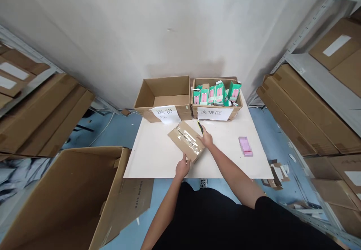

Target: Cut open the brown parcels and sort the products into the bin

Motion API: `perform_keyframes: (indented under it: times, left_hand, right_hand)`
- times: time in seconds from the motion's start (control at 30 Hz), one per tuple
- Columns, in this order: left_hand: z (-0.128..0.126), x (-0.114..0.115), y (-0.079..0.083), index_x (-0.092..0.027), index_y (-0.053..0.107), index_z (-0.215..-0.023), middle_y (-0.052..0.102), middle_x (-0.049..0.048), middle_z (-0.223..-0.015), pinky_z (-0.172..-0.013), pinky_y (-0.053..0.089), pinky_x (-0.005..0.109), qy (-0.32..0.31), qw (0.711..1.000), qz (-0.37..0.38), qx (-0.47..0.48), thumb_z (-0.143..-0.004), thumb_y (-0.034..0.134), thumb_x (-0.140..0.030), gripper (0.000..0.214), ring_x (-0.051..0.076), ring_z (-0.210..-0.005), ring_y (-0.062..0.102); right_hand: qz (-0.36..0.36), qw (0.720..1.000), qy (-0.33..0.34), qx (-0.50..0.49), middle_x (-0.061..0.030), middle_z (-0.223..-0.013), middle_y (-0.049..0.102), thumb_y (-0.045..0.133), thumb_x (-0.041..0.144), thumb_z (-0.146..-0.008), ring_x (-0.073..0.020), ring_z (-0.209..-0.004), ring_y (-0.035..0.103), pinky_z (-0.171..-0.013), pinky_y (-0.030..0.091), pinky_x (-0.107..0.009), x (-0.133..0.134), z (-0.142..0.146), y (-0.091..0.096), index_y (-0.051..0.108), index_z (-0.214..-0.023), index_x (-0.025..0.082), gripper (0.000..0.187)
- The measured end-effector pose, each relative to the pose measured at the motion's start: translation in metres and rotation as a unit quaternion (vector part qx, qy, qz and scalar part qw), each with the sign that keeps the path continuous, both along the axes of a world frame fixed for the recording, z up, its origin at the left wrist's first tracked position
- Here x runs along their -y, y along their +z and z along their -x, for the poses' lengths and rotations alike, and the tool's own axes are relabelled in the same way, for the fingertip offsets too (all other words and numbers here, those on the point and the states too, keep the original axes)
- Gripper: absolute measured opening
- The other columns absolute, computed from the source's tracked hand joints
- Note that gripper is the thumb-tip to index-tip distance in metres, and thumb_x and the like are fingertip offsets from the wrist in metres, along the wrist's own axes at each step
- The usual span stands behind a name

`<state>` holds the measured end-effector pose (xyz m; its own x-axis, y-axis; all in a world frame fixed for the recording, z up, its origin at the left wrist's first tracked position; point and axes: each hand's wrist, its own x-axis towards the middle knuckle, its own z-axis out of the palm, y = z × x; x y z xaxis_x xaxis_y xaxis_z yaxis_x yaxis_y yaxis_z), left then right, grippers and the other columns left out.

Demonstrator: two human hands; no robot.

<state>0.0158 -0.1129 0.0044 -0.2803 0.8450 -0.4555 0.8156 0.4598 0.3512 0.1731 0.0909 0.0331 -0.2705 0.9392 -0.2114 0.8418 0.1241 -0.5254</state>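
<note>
A small taped cardboard box (184, 139) lies turned at an angle on the white table (153, 150), shiny clear tape running along its top. My left hand (183, 167) grips its near corner, the thumb on top and the other fingers partly hidden. A black and yellow utility knife (200, 127) is held in my right hand (207, 138), pointing away from me. That hand also rests against the right side of the box. Whether the blade is out is too small to tell.
Behind the box stand an open carton (172, 110) with a paper label and another carton (235, 112) holding several green-and-pink boxes (219, 93). A blurred pink item (245, 146) lies at right. A large open carton (70, 189) stands lower left; shelves with cartons flank both sides.
</note>
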Motion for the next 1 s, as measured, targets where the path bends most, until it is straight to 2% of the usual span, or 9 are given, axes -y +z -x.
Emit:
perform_keyframes:
  times: [0.07, 0.13, 0.23, 0.33, 0.43, 0.53, 0.67, 0.8, 1.0]
  left_hand:
    - [0.011, -0.003, 0.008, -0.024, 0.036, -0.164, 0.073, 0.0119, -0.132, -0.097, 0.053, 0.037, 0.001, 0.999, -0.033, -0.030, -0.103, 0.039, -0.029, 0.061, 0.028, -0.122, 0.068]
    - [0.030, -0.018, 0.017, -0.027, 0.041, -0.162, 0.060, 0.0114, -0.151, -0.104, 0.052, 0.039, -0.032, 0.995, -0.059, -0.075, -0.096, 0.048, -0.019, 0.067, 0.029, -0.139, 0.055]
    - [0.056, -0.051, 0.027, -0.029, 0.032, -0.166, 0.029, 0.0094, -0.174, -0.118, 0.043, 0.045, -0.140, 0.981, -0.060, -0.118, -0.085, 0.064, -0.013, 0.089, 0.034, -0.160, 0.025]
    - [0.065, -0.074, 0.024, -0.029, 0.023, -0.168, 0.012, 0.0113, -0.179, -0.124, 0.033, 0.052, -0.188, 0.974, -0.025, -0.124, -0.083, 0.074, -0.020, 0.100, 0.035, -0.164, 0.012]
    - [0.053, -0.074, 0.012, -0.026, 0.019, -0.169, 0.010, 0.0174, -0.178, -0.120, 0.038, 0.055, -0.154, 0.979, -0.006, -0.137, -0.088, 0.075, -0.039, 0.100, 0.038, -0.163, 0.012]
    - [0.027, -0.059, 0.005, -0.020, 0.027, -0.168, 0.020, 0.0250, -0.174, -0.114, 0.041, 0.059, -0.132, 0.978, 0.012, -0.163, -0.091, 0.069, -0.055, 0.094, 0.046, -0.158, 0.024]
    - [-0.001, -0.043, 0.009, -0.028, 0.043, -0.161, 0.045, 0.0190, -0.164, -0.116, 0.036, 0.063, -0.168, 0.974, -0.035, -0.148, -0.096, 0.057, -0.062, 0.074, 0.045, -0.147, 0.042]
    - [0.001, -0.043, 0.004, -0.029, 0.035, -0.166, 0.033, 0.0136, -0.172, -0.122, 0.030, 0.062, -0.128, 0.977, -0.100, -0.140, -0.100, 0.048, -0.064, 0.076, 0.042, -0.157, 0.027]
    - [0.017, -0.039, -0.027, -0.027, 0.033, -0.167, 0.024, 0.0074, -0.176, -0.129, 0.021, 0.058, -0.122, 0.976, -0.143, -0.106, -0.102, 0.037, -0.070, 0.079, 0.037, -0.163, 0.016]
  right_hand:
    - [-0.011, 1.000, -0.013, 0.008, -0.0109, -0.131, 0.071, 0.060, 0.042, -0.102, -0.0260, -0.114, 0.069, -0.093, 0.048, -0.030, -0.008, -0.003, 0.011, 0.019, -0.168, 0.027, 0.079]
    - [-0.015, 0.999, -0.044, 0.009, -0.0117, -0.127, 0.072, 0.056, 0.045, -0.104, -0.0271, -0.112, 0.070, -0.091, 0.048, -0.030, 0.005, -0.012, 0.014, 0.017, -0.169, 0.025, 0.078]
    - [0.017, 0.997, -0.069, 0.010, -0.0119, -0.123, 0.074, 0.058, 0.050, -0.102, -0.0280, -0.107, 0.072, -0.085, 0.049, -0.030, 0.051, -0.026, 0.002, 0.016, -0.169, 0.024, 0.083]
    - [0.056, 0.996, -0.066, 0.005, -0.0106, -0.125, 0.074, 0.064, 0.051, -0.098, -0.0274, -0.110, 0.072, -0.084, 0.050, -0.030, 0.087, -0.029, -0.016, 0.019, -0.168, 0.025, 0.087]
    - [0.071, 0.994, -0.087, 0.001, -0.0103, -0.125, 0.074, 0.065, 0.050, -0.097, -0.0268, -0.112, 0.072, -0.085, 0.050, -0.030, 0.077, -0.024, -0.022, 0.020, -0.167, 0.025, 0.087]
    - [0.072, 0.991, -0.112, 0.012, -0.0125, -0.126, 0.074, 0.068, 0.046, -0.096, -0.0270, -0.114, 0.072, -0.086, 0.050, -0.029, 0.034, -0.019, -0.011, 0.019, -0.168, 0.022, 0.090]
    - [0.059, 0.989, -0.133, 0.015, -0.0136, -0.123, 0.075, 0.056, 0.046, -0.105, -0.0262, -0.111, 0.072, -0.088, 0.048, -0.029, -0.009, -0.024, 0.009, 0.016, -0.169, 0.020, 0.080]
    - [0.028, 0.993, -0.115, -0.007, -0.0091, -0.113, 0.077, 0.033, 0.040, -0.112, -0.0246, -0.101, 0.072, -0.084, 0.048, -0.027, 0.002, -0.047, 0.017, 0.025, -0.168, 0.023, 0.059]
    - [0.007, 1.000, -0.009, -0.020, -0.0043, -0.103, 0.078, 0.038, 0.033, -0.109, -0.0230, -0.089, 0.070, -0.075, 0.045, -0.026, 0.034, -0.086, 0.021, 0.043, -0.160, 0.030, 0.052]
